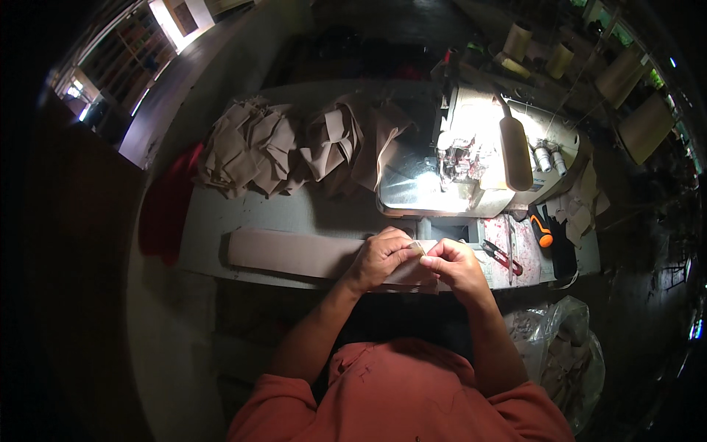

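My left hand (383,258) and my right hand (454,267) meet at the table's near edge, in front of the sewing machine (471,147). Both are closed, thumbs and fingers pinching the small edge of a beige fabric piece (417,249) between them. Fingers cover much of that edge, so its exact form is hard to make out. Under and left of my left hand lies a long, flat beige fabric strip (291,252). To the right of my right hand rest red-handled thread snips (504,259).
Heaps of beige fabric pieces (250,144) lie at the back left. A bright lamp (515,155) lights the machine. An orange-and-black handled tool (542,230) sits at the right. Thread cones (518,40) stand behind; a clear plastic bag (589,361) of scraps is beside my right arm.
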Tool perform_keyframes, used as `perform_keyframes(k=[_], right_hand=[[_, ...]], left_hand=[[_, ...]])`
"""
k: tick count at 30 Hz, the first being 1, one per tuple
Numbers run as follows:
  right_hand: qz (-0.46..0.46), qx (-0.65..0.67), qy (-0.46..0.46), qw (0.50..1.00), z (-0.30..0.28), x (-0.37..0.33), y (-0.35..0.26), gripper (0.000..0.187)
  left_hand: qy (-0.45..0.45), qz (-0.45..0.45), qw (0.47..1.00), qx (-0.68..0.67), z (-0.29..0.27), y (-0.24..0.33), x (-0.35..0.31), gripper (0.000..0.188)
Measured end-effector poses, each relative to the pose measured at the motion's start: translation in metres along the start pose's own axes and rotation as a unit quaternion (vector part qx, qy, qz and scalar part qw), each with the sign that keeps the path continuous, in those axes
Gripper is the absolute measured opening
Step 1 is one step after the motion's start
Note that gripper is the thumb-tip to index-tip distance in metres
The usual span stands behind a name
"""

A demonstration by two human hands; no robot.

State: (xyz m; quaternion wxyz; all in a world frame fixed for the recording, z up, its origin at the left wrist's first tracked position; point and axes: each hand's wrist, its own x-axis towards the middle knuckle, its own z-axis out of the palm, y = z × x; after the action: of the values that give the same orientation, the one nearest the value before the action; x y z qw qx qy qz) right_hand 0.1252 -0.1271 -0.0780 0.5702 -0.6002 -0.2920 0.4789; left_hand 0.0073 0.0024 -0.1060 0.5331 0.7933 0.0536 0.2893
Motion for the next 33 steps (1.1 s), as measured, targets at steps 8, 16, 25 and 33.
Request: perform_keyframes(k=[8, 16, 25, 33], right_hand=[[0.084, 0.088, 0.035, 0.992, -0.008, -0.005, 0.017, 0.012], [0.064, 0.084, 0.014, 0.994, -0.002, -0.012, 0.009, 0.012], [0.044, 0.007, 0.075, 0.996, -0.010, -0.005, 0.020, 0.015], [-0.161, -0.217, 0.014, 0.963, 0.014, -0.001, -0.005, 0.018]], left_hand=[[0.031, 0.034, 0.998, 0.040, 0.008, 0.002, -0.001, 0.010], [0.025, -0.082, 0.996, 0.007, 0.006, 0.006, -0.003, 0.012], [0.047, -0.158, 0.985, -0.048, 0.012, 0.002, -0.010, 0.017], [0.099, 0.044, 0.994, 0.017, 0.000, 0.019, -0.011, 0.009]])
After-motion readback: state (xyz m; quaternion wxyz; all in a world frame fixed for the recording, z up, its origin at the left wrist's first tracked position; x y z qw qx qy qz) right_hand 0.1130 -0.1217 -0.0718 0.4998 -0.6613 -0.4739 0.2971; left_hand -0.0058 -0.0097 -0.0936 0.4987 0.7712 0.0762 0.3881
